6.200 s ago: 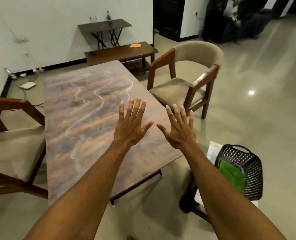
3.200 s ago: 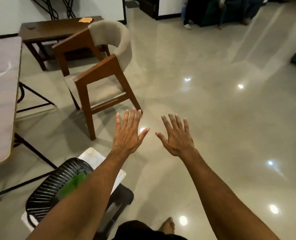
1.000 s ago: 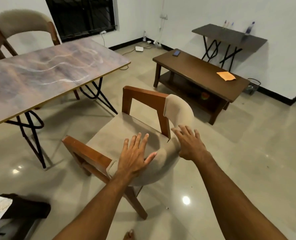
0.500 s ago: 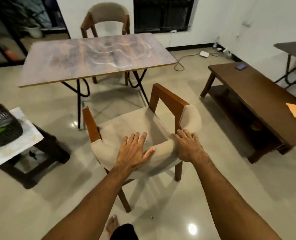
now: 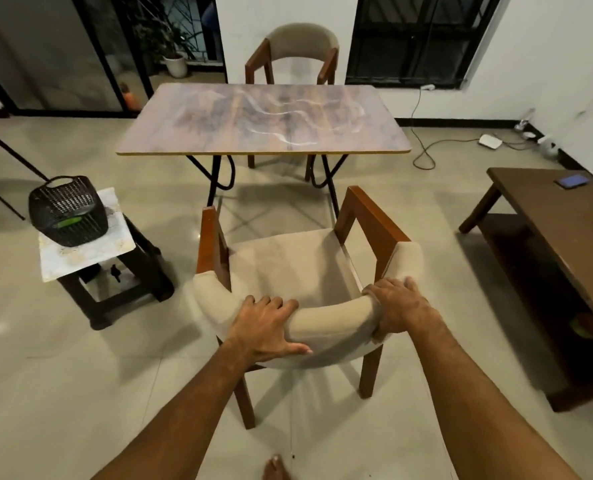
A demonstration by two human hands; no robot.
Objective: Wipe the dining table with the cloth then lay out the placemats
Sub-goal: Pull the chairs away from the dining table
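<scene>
Gripping the chair [image 5: 288,265] by its padded backrest

Your left hand [image 5: 265,329] and right hand [image 5: 400,308] both curl over the curved beige fabric backrest; the brown wooden frame stands near the long edge of the dining table [image 5: 264,119]. Half a second ago your left hand lay flat, fingers spread; now it wraps the padding. The table's rectangular top is marbled purple-brown with white streaks, on black metal legs. Left of the table, a black woven basket [image 5: 68,206] holding something green [image 5: 68,222] sits on a stool [image 5: 87,251].

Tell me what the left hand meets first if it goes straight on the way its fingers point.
Probably the chair's seat cushion, just beyond the backrest the left hand grips; depth is unclear.
</scene>
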